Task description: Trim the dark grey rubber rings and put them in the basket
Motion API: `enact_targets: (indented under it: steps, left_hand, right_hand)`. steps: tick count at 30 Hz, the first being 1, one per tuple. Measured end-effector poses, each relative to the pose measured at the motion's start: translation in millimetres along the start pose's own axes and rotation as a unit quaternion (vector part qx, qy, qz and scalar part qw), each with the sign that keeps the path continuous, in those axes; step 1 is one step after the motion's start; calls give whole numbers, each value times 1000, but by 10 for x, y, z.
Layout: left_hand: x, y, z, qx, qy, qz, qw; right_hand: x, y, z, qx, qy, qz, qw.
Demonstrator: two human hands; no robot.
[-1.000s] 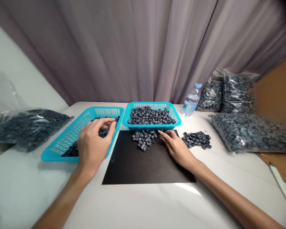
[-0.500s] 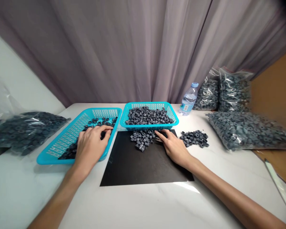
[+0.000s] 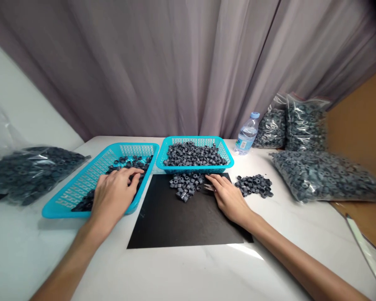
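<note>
My left hand (image 3: 113,194) lies palm down, fingers stretched out, over the near right edge of a long turquoise basket (image 3: 81,188) that holds dark grey ring-shaped parts. My right hand (image 3: 228,196) rests flat on a black mat (image 3: 181,221), fingers extended and touching the right side of a small pile of the grey parts (image 3: 184,184). A second turquoise basket (image 3: 225,152), heaped with the same parts, stands just behind that pile. Another small heap (image 3: 254,185) lies on the white table to the right of the mat.
Clear bags full of grey parts lie at the left (image 3: 28,167) and at the right (image 3: 322,175), with more bags (image 3: 301,123) standing behind. A water bottle (image 3: 246,134) stands beside the heaped basket. A grey curtain hangs behind the white table (image 3: 188,271).
My left hand has drawn back toward me along the long basket and flattened. My right hand has barely shifted at the pile. The view has drifted slightly.
</note>
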State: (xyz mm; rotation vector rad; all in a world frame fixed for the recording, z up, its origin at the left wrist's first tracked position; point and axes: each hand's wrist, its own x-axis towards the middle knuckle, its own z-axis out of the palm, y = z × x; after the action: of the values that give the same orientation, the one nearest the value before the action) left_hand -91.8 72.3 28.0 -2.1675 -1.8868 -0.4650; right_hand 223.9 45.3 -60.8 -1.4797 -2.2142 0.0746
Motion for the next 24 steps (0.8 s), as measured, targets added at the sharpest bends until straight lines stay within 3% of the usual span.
enact_targets:
  steps: [5,9,12,14,17,19,24]
  left_hand:
    - [4,-35,-26,-15,-2,-15,1000]
    - [-13,53,-80,-25,119,36,992]
    - [-89,287,-111,-119,193,107,968]
    - [-194,496,-83,-238,148,150,948]
    - [-395,774,44,-394,-17,154,906]
    - [-508,884,151,-449,-96,158,874]
    - [-593,947,298,-502,-106,125,849]
  right_hand:
    - [-49,0,12,95,68,33,993]
    - [-95,-76,-42,224,127,63,964]
    - [-146,-224,-101,372,82,117,917]
    - [-177,-333,-130,462,36,117,878]
    - [-204,-434,-138,527,8,116,842]
    - [-212,-448,-128,549,-7,120,827]
    - [-218,-422,-120,573,-23,124,810]
